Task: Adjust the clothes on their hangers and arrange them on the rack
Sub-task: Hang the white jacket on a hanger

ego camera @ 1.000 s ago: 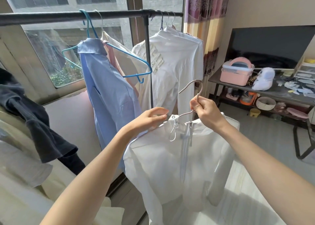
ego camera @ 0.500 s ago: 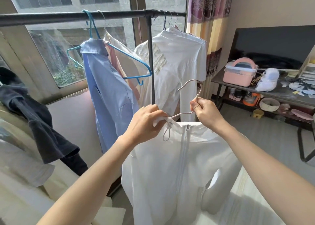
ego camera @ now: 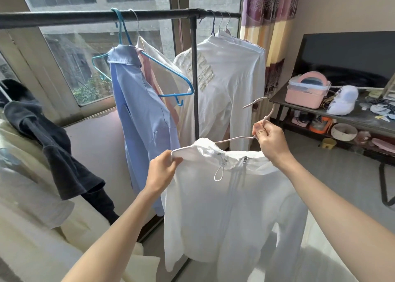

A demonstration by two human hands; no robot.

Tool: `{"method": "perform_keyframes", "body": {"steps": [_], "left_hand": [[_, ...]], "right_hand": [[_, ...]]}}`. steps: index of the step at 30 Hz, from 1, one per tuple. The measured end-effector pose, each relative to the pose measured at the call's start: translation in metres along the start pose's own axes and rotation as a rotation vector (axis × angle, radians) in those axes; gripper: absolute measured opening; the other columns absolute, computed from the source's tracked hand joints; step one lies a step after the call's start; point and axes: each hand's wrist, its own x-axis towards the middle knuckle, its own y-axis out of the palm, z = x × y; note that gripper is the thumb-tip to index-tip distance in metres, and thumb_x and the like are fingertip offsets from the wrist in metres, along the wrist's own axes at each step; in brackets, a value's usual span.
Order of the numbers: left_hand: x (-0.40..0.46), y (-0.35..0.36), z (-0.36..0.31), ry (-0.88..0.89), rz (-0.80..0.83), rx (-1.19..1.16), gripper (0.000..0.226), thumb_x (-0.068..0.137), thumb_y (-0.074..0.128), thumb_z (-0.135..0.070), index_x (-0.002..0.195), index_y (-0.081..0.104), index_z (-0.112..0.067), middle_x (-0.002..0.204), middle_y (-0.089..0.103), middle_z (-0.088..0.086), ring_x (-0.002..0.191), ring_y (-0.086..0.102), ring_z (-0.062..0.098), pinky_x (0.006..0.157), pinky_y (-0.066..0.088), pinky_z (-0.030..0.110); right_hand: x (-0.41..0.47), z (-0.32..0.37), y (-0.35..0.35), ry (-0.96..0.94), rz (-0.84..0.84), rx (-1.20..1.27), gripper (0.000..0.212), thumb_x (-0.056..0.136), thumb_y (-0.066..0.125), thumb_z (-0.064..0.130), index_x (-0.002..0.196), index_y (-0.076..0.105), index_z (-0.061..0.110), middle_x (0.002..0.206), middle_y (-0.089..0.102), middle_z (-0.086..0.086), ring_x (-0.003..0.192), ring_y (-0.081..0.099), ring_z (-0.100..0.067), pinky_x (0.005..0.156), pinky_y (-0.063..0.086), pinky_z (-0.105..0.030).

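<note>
I should pull the white jacket (ego camera: 230, 200) shoulder fully over the hanger's arm, so it sits even before I lift it to the rack (ego camera: 106, 17). My left hand (ego camera: 162, 170) pinches the shoulder fabric at the hanger's end, fingers curled around it, forearm rising from below. My right hand (ego camera: 271, 140) closes around the neck of the pale hanger (ego camera: 265, 119), just under its hook; the jacket hangs beneath both hands, below the rack bar.
</note>
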Motion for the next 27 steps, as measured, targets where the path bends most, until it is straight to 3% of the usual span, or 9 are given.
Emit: {"method": "perform_keyframes", "body": {"steps": [5, 7, 9, 11, 13, 18, 21, 24, 27], "left_hand": [[0.001, 0.002, 0.007, -0.001, -0.114, 0.053, 0.049, 0.089, 0.059, -0.014, 0.054, 0.026, -0.025, 0.049, 0.028, -0.005, 0.052, 0.026, 0.013, 0.052, 0.022, 0.029], [0.004, -0.001, 0.011, -0.017, -0.065, 0.089, 0.037, 0.088, 0.059, -0.012, 0.058, 0.039, -0.024, 0.058, 0.037, -0.007, 0.061, 0.037, 0.019, 0.056, 0.029, 0.031], [0.003, -0.004, 0.01, -0.011, 0.032, 0.008, 0.014, 0.085, 0.061, -0.012, 0.095, 0.061, -0.022, 0.09, 0.05, -0.006, 0.089, 0.052, 0.018, 0.076, 0.04, 0.025], [0.003, -0.005, 0.0, 0.081, 0.098, -0.07, 0.052, 0.079, 0.063, -0.028, 0.129, 0.048, -0.024, 0.119, 0.042, -0.008, 0.11, 0.046, 0.008, 0.094, 0.034, 0.02], [0.003, 0.0, -0.02, 0.233, 0.111, 0.005, 0.062, 0.077, 0.056, -0.048, 0.134, 0.042, -0.027, 0.126, 0.038, -0.012, 0.115, 0.041, 0.003, 0.1, 0.029, 0.022], [0.014, 0.023, -0.061, 0.493, 0.162, 0.415, 0.044, 0.09, 0.038, -0.05, 0.112, 0.061, -0.02, 0.1, 0.064, -0.004, 0.1, 0.056, 0.02, 0.084, 0.035, 0.029], [0.019, 0.029, -0.065, 0.425, 0.204, 0.2, 0.022, 0.095, 0.05, -0.022, 0.086, 0.065, -0.008, 0.065, 0.052, -0.011, 0.067, 0.051, 0.022, 0.062, 0.035, 0.028], [0.02, 0.03, -0.061, 0.411, 0.09, 0.106, 0.021, 0.093, 0.053, -0.015, 0.078, 0.064, -0.005, 0.06, 0.049, -0.014, 0.058, 0.039, 0.007, 0.06, 0.033, 0.025], [0.021, 0.028, -0.059, 0.414, 0.016, 0.097, 0.027, 0.091, 0.049, -0.024, 0.078, 0.064, -0.005, 0.068, 0.062, -0.002, 0.062, 0.051, 0.016, 0.06, 0.04, 0.03]], "right_hand": [[0.002, 0.001, -0.004, -0.032, -0.104, -0.002, 0.038, 0.097, 0.043, 0.019, 0.06, 0.045, 0.024, 0.062, 0.047, 0.007, 0.062, 0.044, -0.012, 0.07, 0.038, -0.034], [0.003, -0.001, -0.004, -0.035, -0.093, 0.001, 0.038, 0.097, 0.043, 0.018, 0.06, 0.045, 0.024, 0.062, 0.048, 0.007, 0.063, 0.046, -0.014, 0.071, 0.039, -0.034], [0.003, -0.002, -0.003, -0.028, -0.041, 0.0, 0.036, 0.097, 0.045, 0.019, 0.061, 0.049, 0.024, 0.064, 0.051, 0.006, 0.068, 0.05, -0.019, 0.075, 0.044, -0.039], [0.002, 0.003, -0.002, -0.049, 0.03, -0.01, 0.031, 0.096, 0.047, 0.02, 0.066, 0.053, 0.018, 0.064, 0.052, 0.004, 0.065, 0.051, -0.017, 0.072, 0.045, -0.036], [0.0, 0.011, 0.002, -0.098, 0.09, -0.052, 0.025, 0.095, 0.049, 0.02, 0.073, 0.058, 0.013, 0.063, 0.053, -0.003, 0.06, 0.048, -0.018, 0.062, 0.04, -0.025], [-0.004, 0.026, 0.017, -0.125, 0.174, -0.037, 0.022, 0.091, 0.055, 0.021, 0.083, 0.063, 0.002, 0.065, 0.061, -0.01, 0.057, 0.056, -0.009, 0.066, 0.047, -0.029], [-0.009, 0.032, 0.017, -0.137, 0.224, 0.023, 0.022, 0.091, 0.056, 0.02, 0.09, 0.064, 0.0, 0.065, 0.061, -0.003, 0.058, 0.056, -0.004, 0.068, 0.047, -0.02], [-0.01, 0.025, 0.005, -0.135, 0.205, 0.073, 0.02, 0.095, 0.048, 0.022, 0.093, 0.065, 0.012, 0.08, 0.066, -0.002, 0.077, 0.064, -0.007, 0.081, 0.047, -0.023], [-0.005, 0.003, -0.011, -0.054, 0.099, -0.015, 0.024, 0.097, 0.043, 0.018, 0.088, 0.066, 0.019, 0.081, 0.066, -0.002, 0.085, 0.062, -0.016, 0.084, 0.045, -0.031]]}}
